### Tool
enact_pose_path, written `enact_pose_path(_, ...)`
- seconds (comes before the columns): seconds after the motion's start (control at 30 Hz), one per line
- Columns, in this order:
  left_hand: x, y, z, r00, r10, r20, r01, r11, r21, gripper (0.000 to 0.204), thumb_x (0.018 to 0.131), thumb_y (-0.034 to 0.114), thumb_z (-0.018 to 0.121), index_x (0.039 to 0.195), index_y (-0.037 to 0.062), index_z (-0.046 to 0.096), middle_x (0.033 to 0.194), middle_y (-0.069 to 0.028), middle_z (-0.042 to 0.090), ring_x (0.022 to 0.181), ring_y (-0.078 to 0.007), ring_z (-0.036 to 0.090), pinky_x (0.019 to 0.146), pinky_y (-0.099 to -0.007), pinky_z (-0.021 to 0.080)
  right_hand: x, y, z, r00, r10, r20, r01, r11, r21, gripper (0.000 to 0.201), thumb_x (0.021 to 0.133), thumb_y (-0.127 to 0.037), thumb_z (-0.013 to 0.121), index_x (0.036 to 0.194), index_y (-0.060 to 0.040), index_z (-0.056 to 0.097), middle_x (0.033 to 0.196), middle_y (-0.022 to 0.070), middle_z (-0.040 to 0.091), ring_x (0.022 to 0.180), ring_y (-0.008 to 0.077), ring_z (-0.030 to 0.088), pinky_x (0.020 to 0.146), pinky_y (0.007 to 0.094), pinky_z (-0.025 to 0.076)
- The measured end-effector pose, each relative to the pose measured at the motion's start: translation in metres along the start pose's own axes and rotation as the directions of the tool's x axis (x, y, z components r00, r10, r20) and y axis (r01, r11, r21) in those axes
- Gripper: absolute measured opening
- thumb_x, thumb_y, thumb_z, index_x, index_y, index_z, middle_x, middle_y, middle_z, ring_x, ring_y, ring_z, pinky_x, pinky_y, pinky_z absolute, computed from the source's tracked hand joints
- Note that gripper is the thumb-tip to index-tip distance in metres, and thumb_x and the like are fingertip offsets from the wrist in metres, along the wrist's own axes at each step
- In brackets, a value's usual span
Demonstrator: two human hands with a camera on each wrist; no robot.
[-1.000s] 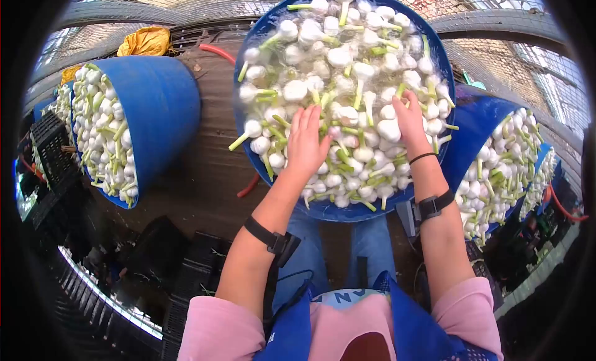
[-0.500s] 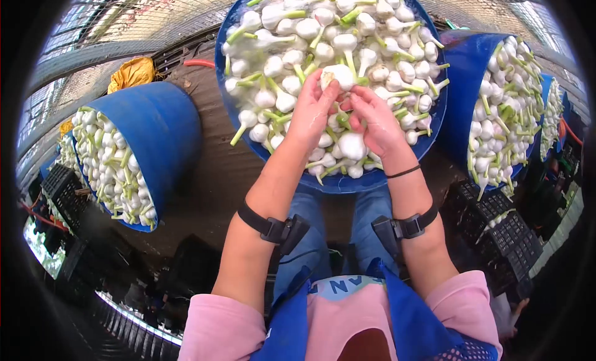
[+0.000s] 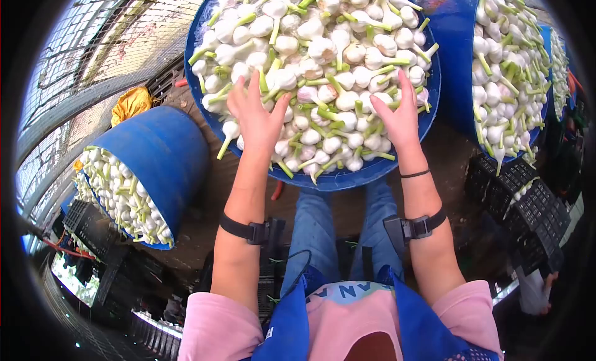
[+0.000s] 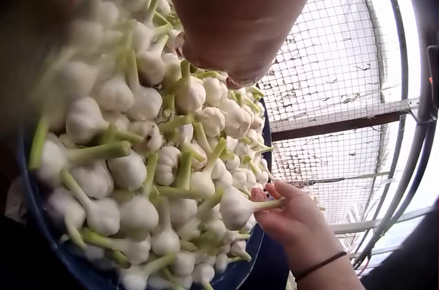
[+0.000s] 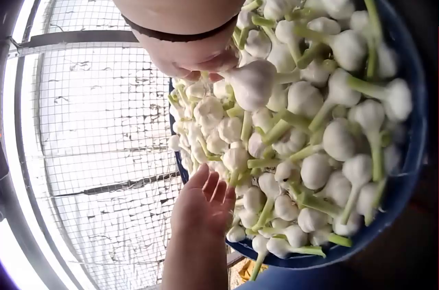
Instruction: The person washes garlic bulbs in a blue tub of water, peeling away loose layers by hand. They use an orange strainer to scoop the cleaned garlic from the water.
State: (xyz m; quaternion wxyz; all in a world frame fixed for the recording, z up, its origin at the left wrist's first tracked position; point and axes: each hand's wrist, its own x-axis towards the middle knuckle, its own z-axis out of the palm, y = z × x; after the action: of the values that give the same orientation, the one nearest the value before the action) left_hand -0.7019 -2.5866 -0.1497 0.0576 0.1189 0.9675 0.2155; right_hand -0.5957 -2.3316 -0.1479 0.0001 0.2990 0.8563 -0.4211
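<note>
Heaped garlic bulbs [image 3: 323, 50] with green stems fill a round blue tub [image 3: 366, 176] in front of me. My left hand [image 3: 256, 116] reaches over its left side, thumb and fingers spread among the bulbs. On the right side my right hand [image 3: 401, 116] is held the same way, thumb apart from the fingers, near the rim. A bulb [image 4: 236, 209] overlaps the right fingertips in the left wrist view. From the right wrist, the left hand [image 5: 200, 204] shows with loosely bent fingers at the pile's edge. Neither hand grips anything that shows.
Another blue tub of garlic [image 3: 158, 156] stands tilted-looking at left, and one more [image 3: 456, 57] at right. Black crates [image 3: 518, 199] are stacked below it. A yellow sack [image 3: 130, 105] lies at the back left, before a wire mesh wall [image 3: 99, 44].
Half a second ago both hands were together with a garlic bulb in the left fingers. They have since moved apart to either side of the tub, and that bulb is let go.
</note>
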Motion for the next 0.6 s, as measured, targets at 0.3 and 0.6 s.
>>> enact_pose_path(0.3, 0.037, 0.005, 0.071, 0.939, -0.148, 0.309, 0.167, 0.985, -0.034, 0.098, 0.069, 0.052, 0.073, 0.142, 0.0047, 0.028, 0.146, -0.0333, 0.012, 0.126, -0.0475, 0.035, 0.099, -0.0465, 0.038, 0.035, 0.043, 0.078, 0.994, 0.101, 0.043, -0.077, 0.92, -0.385, 0.107, 0.069, -0.057, 0.069, 0.149, -0.0246, 0.007, 0.142, 0.0311, 0.026, 0.133, 0.0528, 0.017, 0.107, 0.063, 0.014)
enact_pose_path(0.6, 0.076, 0.121, 0.091, 0.895, 0.404, 0.188, -0.368, 0.908, -0.202, 0.027, 0.082, 0.016, 0.058, 0.107, 0.0092, 0.061, 0.121, -0.0091, 0.057, 0.11, -0.0303, 0.052, 0.091, -0.0524, 0.037, 0.037, 0.043, 0.035, 0.997, 0.044, 0.068, -0.034, 0.99, -0.137, 0.073, 0.08, -0.04, 0.06, 0.142, -0.0142, 0.032, 0.12, 0.0233, 0.054, 0.115, 0.0419, 0.049, 0.097, 0.0532, 0.036)
